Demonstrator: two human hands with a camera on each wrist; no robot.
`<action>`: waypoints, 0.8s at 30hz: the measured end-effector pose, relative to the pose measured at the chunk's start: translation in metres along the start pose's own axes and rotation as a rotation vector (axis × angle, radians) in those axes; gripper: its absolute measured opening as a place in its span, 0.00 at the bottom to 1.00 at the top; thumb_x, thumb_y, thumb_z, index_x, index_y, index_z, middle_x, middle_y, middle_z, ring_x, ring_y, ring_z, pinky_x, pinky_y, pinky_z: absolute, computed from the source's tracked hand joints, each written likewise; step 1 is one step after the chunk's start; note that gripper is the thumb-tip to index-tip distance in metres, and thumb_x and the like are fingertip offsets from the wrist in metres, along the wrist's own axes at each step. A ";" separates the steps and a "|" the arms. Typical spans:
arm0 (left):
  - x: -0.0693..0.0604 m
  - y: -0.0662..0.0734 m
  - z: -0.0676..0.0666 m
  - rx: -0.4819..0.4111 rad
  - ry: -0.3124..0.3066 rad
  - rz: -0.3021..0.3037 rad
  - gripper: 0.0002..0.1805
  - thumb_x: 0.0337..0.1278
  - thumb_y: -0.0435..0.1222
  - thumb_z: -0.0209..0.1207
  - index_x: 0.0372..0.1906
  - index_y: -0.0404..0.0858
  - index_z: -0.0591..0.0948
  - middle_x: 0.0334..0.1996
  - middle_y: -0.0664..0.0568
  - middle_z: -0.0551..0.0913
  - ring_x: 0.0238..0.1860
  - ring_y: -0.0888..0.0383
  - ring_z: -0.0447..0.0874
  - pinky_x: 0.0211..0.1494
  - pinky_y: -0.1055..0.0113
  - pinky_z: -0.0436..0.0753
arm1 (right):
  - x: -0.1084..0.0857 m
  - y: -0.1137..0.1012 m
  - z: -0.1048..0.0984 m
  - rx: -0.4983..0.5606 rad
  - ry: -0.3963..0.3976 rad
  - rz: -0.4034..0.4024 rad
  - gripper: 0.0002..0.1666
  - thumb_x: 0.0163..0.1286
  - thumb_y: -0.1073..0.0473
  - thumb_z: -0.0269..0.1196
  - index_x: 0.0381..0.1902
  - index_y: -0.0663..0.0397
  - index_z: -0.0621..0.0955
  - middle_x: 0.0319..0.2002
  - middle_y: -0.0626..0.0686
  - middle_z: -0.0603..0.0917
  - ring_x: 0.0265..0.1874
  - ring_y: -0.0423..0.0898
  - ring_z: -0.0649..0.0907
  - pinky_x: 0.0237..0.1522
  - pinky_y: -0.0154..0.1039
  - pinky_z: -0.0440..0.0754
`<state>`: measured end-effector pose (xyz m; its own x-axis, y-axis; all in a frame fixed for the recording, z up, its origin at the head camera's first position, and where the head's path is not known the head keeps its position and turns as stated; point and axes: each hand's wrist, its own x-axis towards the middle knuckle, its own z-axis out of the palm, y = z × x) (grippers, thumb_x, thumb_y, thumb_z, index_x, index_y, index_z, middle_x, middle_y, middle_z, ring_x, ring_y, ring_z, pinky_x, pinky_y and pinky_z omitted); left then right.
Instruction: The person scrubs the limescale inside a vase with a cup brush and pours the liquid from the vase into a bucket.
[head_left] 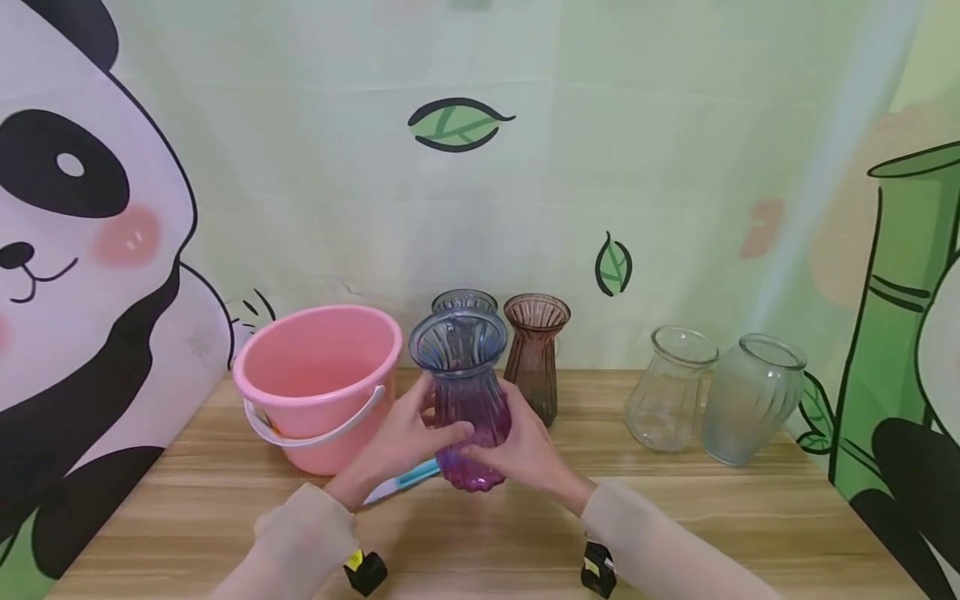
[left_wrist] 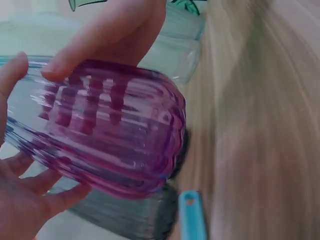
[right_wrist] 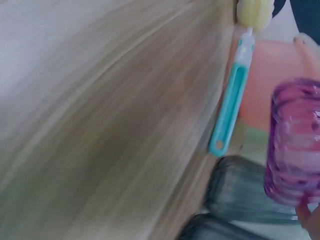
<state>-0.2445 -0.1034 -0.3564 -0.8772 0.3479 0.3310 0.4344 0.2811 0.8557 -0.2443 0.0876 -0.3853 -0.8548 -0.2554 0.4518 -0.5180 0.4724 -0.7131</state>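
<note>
A ribbed glass vase [head_left: 472, 408], blue at its flared rim and purple towards the base, is held between both hands above the tabletop, slightly tilted. My left hand [head_left: 408, 433] grips its left side with the thumb across the front. On the other side my right hand [head_left: 528, 446] grips it, some fingers showing through the glass in the left wrist view. Below the left hand lies a brush with a teal handle [head_left: 417, 473]; its yellow sponge head [right_wrist: 256, 12] appears in the right wrist view. The left hand partly covers the brush in the head view.
A pink bucket [head_left: 315, 400] with a white handle stands left. Behind the held vase are a bluish-grey glass vase [head_left: 465, 298], mostly hidden, and a brown one [head_left: 534, 375]. Two clear vases, one rounded [head_left: 750, 408], one conical [head_left: 667, 400], stand right on the wooden table [head_left: 675, 525].
</note>
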 end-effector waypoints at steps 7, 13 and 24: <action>-0.001 -0.015 0.025 0.056 0.038 -0.022 0.43 0.40 0.42 0.70 0.65 0.55 0.62 0.51 0.48 0.79 0.49 0.50 0.79 0.46 0.57 0.80 | -0.011 0.023 -0.007 -0.048 -0.087 0.019 0.53 0.42 0.48 0.75 0.64 0.49 0.62 0.55 0.52 0.75 0.52 0.46 0.77 0.54 0.46 0.74; 0.001 -0.023 0.043 0.097 0.025 0.007 0.40 0.40 0.46 0.70 0.62 0.54 0.65 0.50 0.49 0.79 0.50 0.49 0.79 0.46 0.60 0.80 | -0.021 0.037 -0.017 -0.080 -0.127 0.055 0.52 0.41 0.45 0.74 0.63 0.48 0.62 0.52 0.53 0.78 0.50 0.46 0.79 0.50 0.44 0.76; 0.007 -0.027 0.063 0.032 -0.046 -0.005 0.40 0.42 0.46 0.68 0.64 0.53 0.63 0.54 0.46 0.76 0.54 0.45 0.75 0.50 0.52 0.78 | -0.032 0.053 -0.027 -0.073 -0.142 0.110 0.52 0.42 0.42 0.73 0.62 0.47 0.61 0.50 0.54 0.78 0.48 0.47 0.79 0.46 0.42 0.78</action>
<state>-0.2497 -0.0523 -0.4016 -0.8693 0.3869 0.3077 0.4371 0.3109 0.8440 -0.2431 0.1440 -0.4230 -0.9046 -0.3127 0.2897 -0.4221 0.5623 -0.7111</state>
